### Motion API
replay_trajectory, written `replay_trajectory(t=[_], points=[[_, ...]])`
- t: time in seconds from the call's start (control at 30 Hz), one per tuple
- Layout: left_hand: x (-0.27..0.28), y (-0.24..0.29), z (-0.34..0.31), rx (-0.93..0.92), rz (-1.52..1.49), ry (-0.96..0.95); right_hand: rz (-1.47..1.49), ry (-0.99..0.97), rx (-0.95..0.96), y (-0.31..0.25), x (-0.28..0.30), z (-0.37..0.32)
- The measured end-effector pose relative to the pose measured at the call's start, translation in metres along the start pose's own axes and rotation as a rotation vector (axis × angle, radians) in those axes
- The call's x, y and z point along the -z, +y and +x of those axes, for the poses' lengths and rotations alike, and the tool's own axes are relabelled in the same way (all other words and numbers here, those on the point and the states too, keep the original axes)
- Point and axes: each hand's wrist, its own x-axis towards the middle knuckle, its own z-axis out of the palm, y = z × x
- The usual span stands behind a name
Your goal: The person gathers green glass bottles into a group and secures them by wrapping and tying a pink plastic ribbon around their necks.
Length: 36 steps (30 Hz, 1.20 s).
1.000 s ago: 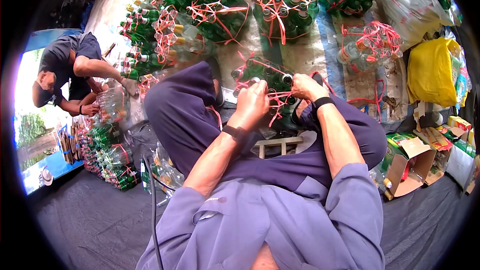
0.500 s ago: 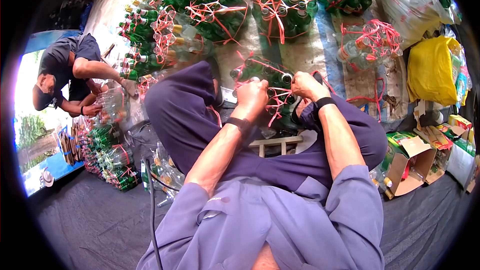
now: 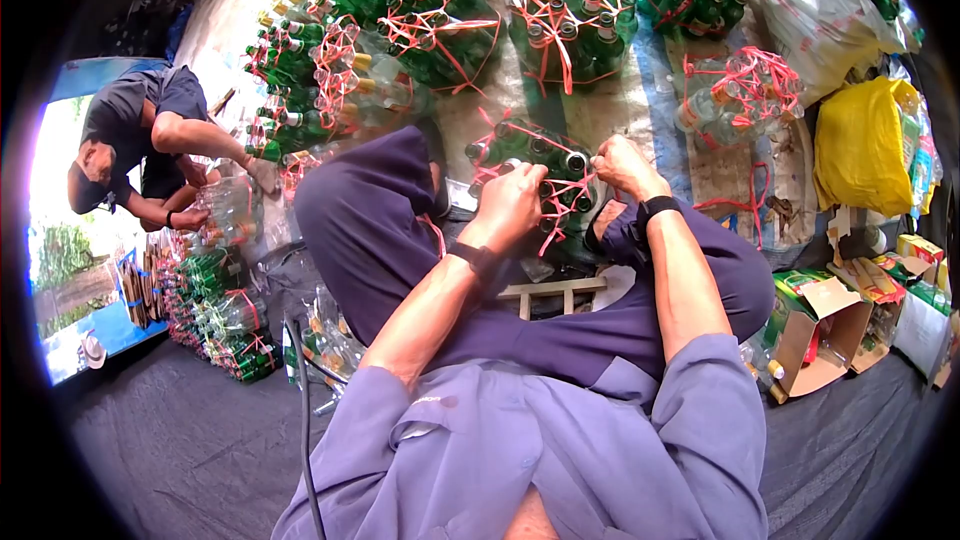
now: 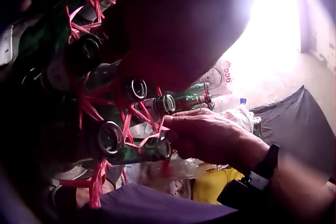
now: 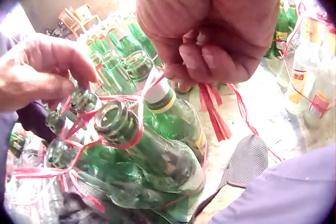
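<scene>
Several green glass bottles stand together between the person's legs, their necks laced with red plastic twine. The right hand is just right of the bundle. Its curled fingers grip the twine in the right wrist view, and loose ends hang below. A strand runs from those fingers to the bottle necks. Across the bundle, the left hand has its fingers bent over a bottle neck on the left side. In the left wrist view the right hand pinches the twine beside the bottle mouths; the left one is a dark blur.
More tied bottle bundles stand ahead and to the left. A clear-bottle bundle, a yellow bag and an opened carton lie to the right. Another person bends over bottles at the left.
The right hand has shifted slightly right, away from the nearest bottle mouth, still gripping the twine. The left hand remains at the left bottle necks with small movement.
</scene>
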Motion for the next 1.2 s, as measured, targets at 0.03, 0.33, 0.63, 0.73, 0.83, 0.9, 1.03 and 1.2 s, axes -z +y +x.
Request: replay_trajectory(t=[0.03,0.33,0.63,0.73,0.83,0.9,1.03,1.2], points=[[0.005,0.007,0.001,-0.002,-0.001,-0.001,0.000,0.001,-0.002,-0.001,0.001,0.000],[0.002,0.032,0.007,-0.515,0.134,-0.184,-0.114,-0.023,-0.045,-0.014,0.007,-0.004],[-0.030,0.031,0.005,-0.371,0.231,-0.223,-0.143,0.036,-0.038,-0.012,-0.002,0.001],[-0.032,0.030,0.003,-0.351,0.218,-0.209,-0.128,0.090,-0.046,-0.001,-0.012,0.006],[-0.030,0.030,0.006,-0.336,0.204,-0.222,-0.076,0.184,-0.005,0.011,-0.017,0.013],[-0.029,0.029,0.005,-0.320,0.189,-0.251,-0.106,0.213,-0.027,0.013,-0.017,0.014],[-0.031,0.025,0.002,-0.314,0.121,-0.193,-0.143,0.209,-0.011,0.020,-0.016,0.017],[-0.034,0.024,-0.004,-0.297,0.115,-0.171,-0.188,0.147,0.023,0.008,-0.005,0.013]])
